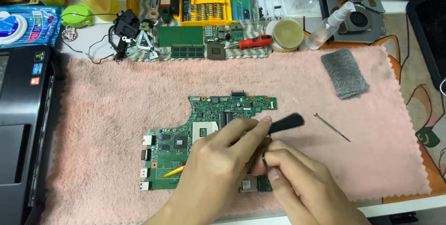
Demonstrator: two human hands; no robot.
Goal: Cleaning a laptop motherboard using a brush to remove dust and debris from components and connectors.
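white desk point(409, 205), pink fluffy mat point(116, 109)

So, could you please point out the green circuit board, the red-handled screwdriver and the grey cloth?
green circuit board point(174, 153): head view, left part of the board.
red-handled screwdriver point(256, 41): head view, middle of the red handle.
grey cloth point(344, 72): head view, centre of the cloth.

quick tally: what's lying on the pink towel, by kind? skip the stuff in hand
Green motherboard: 1
Grey cloth pad: 1
Thin metal probe: 1
Total: 3

Apart from the tally: the left hand holds a black tool over the board, and the right hand is beside it.
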